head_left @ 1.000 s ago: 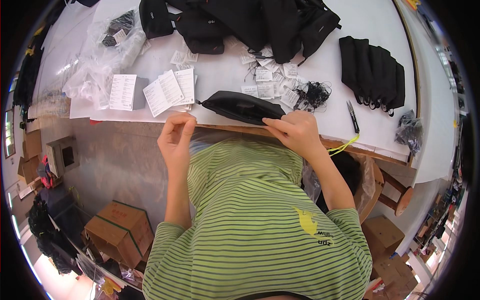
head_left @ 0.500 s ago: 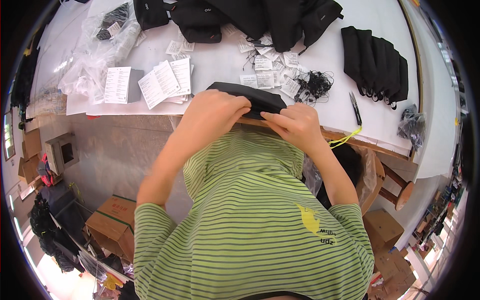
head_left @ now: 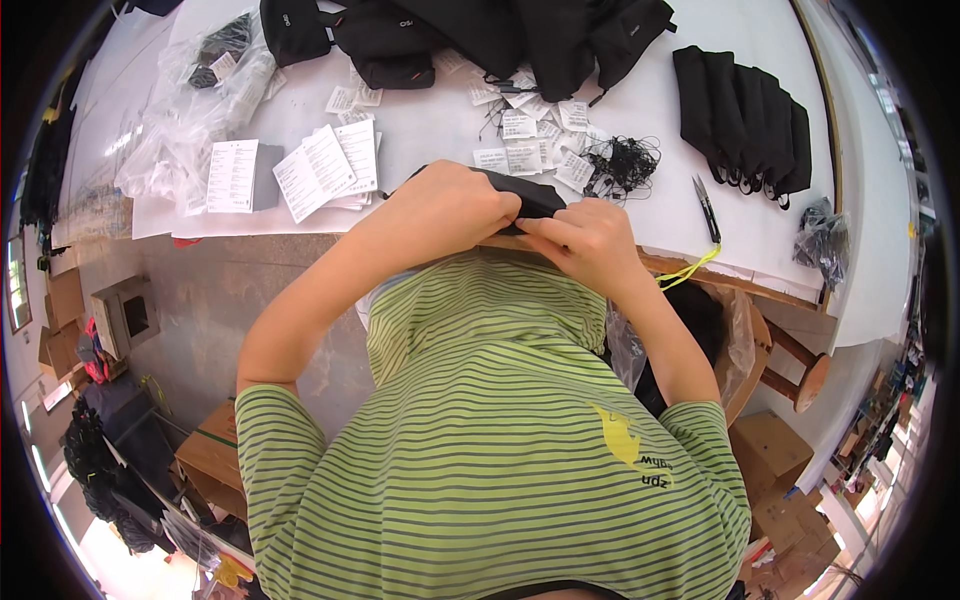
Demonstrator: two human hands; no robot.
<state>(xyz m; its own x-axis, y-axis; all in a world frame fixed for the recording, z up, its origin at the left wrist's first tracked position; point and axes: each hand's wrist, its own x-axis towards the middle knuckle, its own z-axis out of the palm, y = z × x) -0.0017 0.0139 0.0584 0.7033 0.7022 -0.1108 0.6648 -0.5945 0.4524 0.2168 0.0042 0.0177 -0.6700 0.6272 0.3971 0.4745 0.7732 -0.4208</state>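
Note:
A black fabric pouch lies at the table's front edge, partly hidden behind my hands. My left hand covers its left part, its fingers closed and pinching the near edge. My right hand grips the same edge at the right end, thumb and fingers pressed together. The two hands' fingertips almost meet in the middle. Just beyond the pouch lie scattered white tags and a tangle of thin black cords. Thread snips with a yellow cord rest to the right.
Several black pouches with small loops overlap in a row at the right. Black bags are heaped at the back. Printed white cards and a clear plastic bag lie at left. A wooden stool stands below the table's right side.
My left hand has slid right along the pouch toward my right hand, and the left elbow has swung outward. My right hand keeps nearly the same place.

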